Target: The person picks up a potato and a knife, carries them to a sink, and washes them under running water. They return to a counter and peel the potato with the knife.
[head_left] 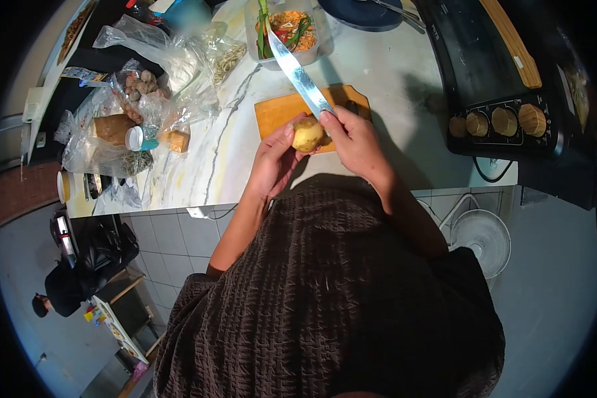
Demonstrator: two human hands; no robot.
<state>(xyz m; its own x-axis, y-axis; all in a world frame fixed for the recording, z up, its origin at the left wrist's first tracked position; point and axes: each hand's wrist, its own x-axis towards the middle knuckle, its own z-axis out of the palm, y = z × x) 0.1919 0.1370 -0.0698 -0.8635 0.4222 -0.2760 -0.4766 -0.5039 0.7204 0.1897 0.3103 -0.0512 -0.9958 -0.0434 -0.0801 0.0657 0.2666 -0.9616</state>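
Note:
Between the fingers of my left hand (275, 158) is a yellow-brown potato (308, 134), held over the near part of a wooden cutting board (276, 113). My right hand (356, 140) is closed on a knife (297, 74), its thumb lying along the blade close to the potato. The wide blade points away from me and to the left, its tip overlapping a clear plastic container (270, 64) in this view. Inside the container are shredded orange pieces (304, 41), green stalks and some red bits. My fingers mostly hide the knife's handle.
Plastic bags (172, 63) of foodstuffs crowd the counter's left side, near a jar with a white lid (134, 138). A dark blue plate (361, 13) is at the back. On the right stands a black oven (504, 126) with wooden knobs. A fan (481, 242) and a person (66, 288) are beyond the counter.

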